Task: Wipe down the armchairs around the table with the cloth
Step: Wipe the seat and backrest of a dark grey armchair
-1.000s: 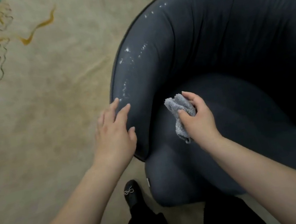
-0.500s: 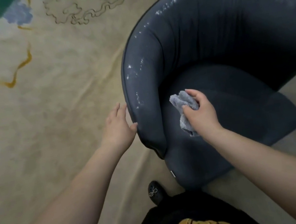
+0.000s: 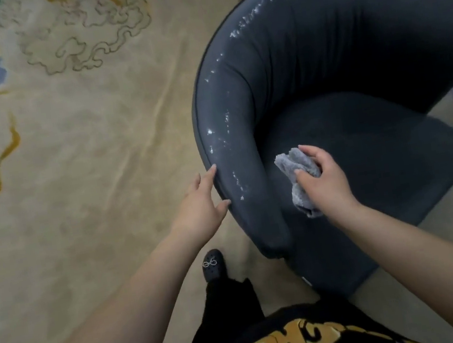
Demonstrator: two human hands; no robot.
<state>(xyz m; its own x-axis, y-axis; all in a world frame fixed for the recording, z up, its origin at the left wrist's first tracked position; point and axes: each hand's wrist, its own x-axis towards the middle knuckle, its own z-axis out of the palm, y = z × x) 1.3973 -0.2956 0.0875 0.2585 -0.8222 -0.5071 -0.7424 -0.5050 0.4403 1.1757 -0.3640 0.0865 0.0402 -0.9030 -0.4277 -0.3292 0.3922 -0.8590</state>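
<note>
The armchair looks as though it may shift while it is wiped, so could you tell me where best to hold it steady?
Take the armchair by its near arm's padded rim, coming from outside. The rim is rounded and narrow enough for fingers to wrap over, and the left hand already touches its outer face there. That likely leaves the right hand, gripping the grey cloth, free to wipe inside.

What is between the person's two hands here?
In the head view, the armchair's padded arm, dotted with white specks, lies between the left hand and the right hand holding the cloth.
</note>
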